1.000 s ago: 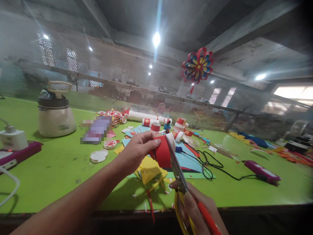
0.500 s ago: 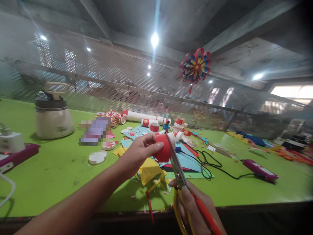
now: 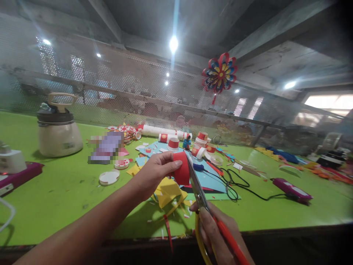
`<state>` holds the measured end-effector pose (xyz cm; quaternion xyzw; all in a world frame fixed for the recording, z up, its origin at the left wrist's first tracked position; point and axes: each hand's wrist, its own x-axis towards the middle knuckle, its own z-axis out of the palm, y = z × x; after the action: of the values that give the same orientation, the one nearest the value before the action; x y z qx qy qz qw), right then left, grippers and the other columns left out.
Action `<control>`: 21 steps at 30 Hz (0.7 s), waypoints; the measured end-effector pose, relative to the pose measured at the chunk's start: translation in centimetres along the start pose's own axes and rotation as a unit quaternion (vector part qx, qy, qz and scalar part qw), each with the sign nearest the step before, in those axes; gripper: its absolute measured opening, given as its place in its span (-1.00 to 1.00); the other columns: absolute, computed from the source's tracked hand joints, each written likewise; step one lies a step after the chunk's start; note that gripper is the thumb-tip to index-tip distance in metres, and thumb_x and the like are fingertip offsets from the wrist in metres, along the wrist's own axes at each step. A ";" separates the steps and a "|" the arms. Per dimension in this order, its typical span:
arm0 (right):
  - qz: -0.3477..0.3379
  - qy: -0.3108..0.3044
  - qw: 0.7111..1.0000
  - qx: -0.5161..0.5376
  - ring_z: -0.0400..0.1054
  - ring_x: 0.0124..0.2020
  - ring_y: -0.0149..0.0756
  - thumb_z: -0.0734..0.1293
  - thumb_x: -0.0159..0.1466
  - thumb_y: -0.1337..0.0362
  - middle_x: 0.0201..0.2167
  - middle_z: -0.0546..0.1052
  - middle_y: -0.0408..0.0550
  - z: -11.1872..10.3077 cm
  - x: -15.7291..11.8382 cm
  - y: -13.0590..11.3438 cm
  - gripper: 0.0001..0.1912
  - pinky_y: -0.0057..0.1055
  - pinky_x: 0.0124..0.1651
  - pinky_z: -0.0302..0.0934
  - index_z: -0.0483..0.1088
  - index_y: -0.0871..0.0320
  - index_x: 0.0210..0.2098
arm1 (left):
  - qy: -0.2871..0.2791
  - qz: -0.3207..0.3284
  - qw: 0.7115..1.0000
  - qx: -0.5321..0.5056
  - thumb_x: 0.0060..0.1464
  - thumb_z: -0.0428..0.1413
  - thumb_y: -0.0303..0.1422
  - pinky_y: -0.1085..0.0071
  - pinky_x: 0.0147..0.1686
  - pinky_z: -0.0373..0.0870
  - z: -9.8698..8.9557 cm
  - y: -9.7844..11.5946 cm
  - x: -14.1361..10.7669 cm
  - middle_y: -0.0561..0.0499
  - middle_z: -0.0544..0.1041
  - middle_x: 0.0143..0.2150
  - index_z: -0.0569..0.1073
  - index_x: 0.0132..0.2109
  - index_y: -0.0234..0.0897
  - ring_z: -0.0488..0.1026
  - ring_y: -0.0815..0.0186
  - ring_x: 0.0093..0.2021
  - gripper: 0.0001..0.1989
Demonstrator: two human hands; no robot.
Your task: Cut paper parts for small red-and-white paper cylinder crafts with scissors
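My left hand (image 3: 162,165) is closed on a red paper cup piece (image 3: 181,170), thumb in front and fingers behind. It is held above the middle of the table. My right hand (image 3: 217,230) grips scissors (image 3: 199,193) with one yellow and one red-orange handle. Their blades point up and away, lying along the right edge of the red piece. I cannot tell how far apart the blades are. Below the red piece lie yellow paper scraps (image 3: 167,191) and light blue sheets (image 3: 213,181). Just beyond the blades is a dark blue tool handle (image 3: 198,167) with a cord.
Red-and-white paper cups (image 3: 173,143) and a long white roll (image 3: 158,131) stand and lie behind. On the left are a sprayer bottle (image 3: 59,136), a phone-like blurred object (image 3: 106,147) and a round white lid (image 3: 109,177). A purple power strip (image 3: 292,190) lies right, its black cord looping inward.
The white rim that showed at the right edge of the red piece no longer shows there. The red piece and scissors have shifted slightly left and turned a little.
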<state>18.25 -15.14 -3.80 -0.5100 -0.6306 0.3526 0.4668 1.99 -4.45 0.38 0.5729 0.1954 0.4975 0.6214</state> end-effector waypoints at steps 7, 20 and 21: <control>0.036 0.021 0.998 0.049 -0.08 -0.69 -0.50 0.18 0.27 -0.16 -0.72 0.02 -0.36 -0.1 1.1 0.3 -0.51 -0.52 -0.65 -0.14 0.35 0.17 -0.33 | 0.059 0.014 0.997 -0.048 -0.08 0.26 -0.34 0.38 -0.30 0.36 -0.3 0.3 0.5 -0.03 0.54 -0.42 0.52 -0.35 -0.37 0.42 0.37 -0.44 -0.83; -0.032 -0.045 0.994 -0.094 0.36 -0.51 -0.28 0.34 0.19 -0.04 -0.54 0.52 -0.10 -2.8 0.1 -0.9 -0.68 -0.46 -0.47 0.26 0.52 0.08 -0.39 | 0.275 0.113 0.954 -0.039 -0.11 0.26 -0.35 0.54 -0.57 0.26 -3.8 1.6 2.0 0.05 0.49 -0.50 0.39 -0.44 -0.34 0.36 0.47 -0.54 -0.80; -0.046 -0.087 0.987 -0.126 0.34 -0.53 -0.30 0.36 0.18 0.01 -0.56 0.52 -0.13 -3.2 -0.1 -0.9 -0.72 -0.49 -0.51 0.23 0.53 0.08 -0.43 | 0.287 0.134 0.947 -0.048 -0.09 0.25 -0.36 0.54 -0.58 0.27 -3.9 1.8 2.1 0.05 0.49 -0.50 0.38 -0.44 -0.34 0.37 0.46 -0.54 -0.81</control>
<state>20.99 -15.54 -1.94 -0.5022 -0.7313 0.2917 0.3578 -1.05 -0.94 1.68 0.3958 0.2627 0.7287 0.4934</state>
